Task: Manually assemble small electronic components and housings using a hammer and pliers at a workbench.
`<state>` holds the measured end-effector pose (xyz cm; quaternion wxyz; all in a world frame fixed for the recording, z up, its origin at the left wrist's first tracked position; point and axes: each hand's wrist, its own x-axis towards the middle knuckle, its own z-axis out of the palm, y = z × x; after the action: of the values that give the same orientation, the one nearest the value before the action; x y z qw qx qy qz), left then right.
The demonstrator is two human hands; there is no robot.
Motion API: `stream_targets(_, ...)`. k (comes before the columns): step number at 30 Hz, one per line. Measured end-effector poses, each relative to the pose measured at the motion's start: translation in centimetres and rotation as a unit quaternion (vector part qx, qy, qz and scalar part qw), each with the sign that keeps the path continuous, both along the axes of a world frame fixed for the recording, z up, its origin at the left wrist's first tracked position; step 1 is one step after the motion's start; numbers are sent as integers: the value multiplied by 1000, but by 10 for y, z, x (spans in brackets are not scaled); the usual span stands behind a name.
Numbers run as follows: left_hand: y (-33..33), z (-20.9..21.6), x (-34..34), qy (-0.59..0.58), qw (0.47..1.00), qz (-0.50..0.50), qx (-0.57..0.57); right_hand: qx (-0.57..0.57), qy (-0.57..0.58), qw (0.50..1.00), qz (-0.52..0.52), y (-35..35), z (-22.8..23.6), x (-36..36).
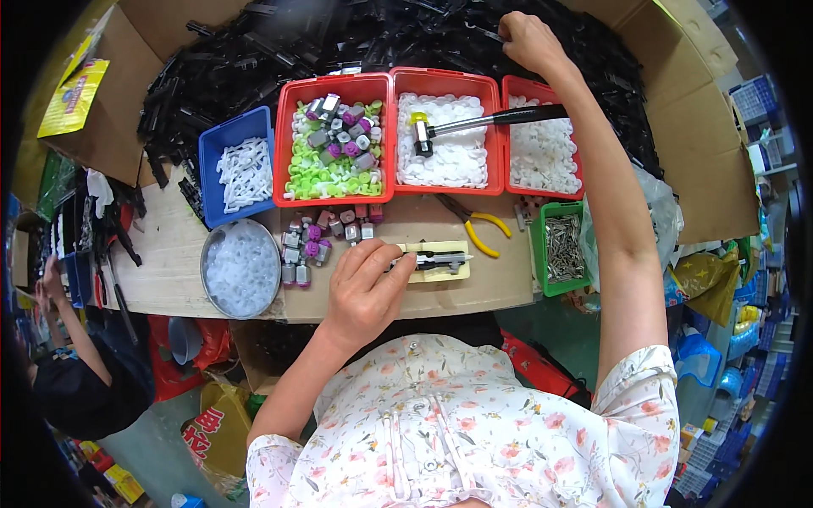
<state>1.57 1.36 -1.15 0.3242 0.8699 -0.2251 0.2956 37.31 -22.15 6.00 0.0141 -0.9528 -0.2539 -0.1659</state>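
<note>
My left hand [364, 288] is closed at the left end of a black plastic part [436, 259], which lies in a cream-coloured block fixture [442, 274] on the cardboard-covered table. Stretched far forward, my right hand [532, 42] is over a large heap of black plastic parts [356, 38]. Its fingers are pinched together beside a thin greyish piece, and what they hold is hard to make out. Yellow-handled pliers [479, 227] lie just beyond the fixture. Left of it are several small silver motors with purple or grey ends [312, 245].
A hammer [483, 124] rests across red bins [449, 190] of white parts. Another red bin [334, 201] holds green parts and motors. Around them stand a blue bin [206, 173], a round metal bowl [275, 292] and a green bin [563, 288] of metal pins. Another person's hands [52, 284] show far left.
</note>
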Motion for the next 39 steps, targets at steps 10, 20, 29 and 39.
stream_targets(10,-13,27,18,276,823,-8,-497,513,439,709,203,57,29,-204)
stream_targets(20,14,19,13,407,710,-37,-574,552,341,754,99,39,-8,-269)
stream_targets(29,22,26,9,457,781,-73,-419,162,174,942,237,32,-8,-293)
stream_targets(39,43,14,-3,271,905,69,-321,266,229,921,169,41,-44,-309)
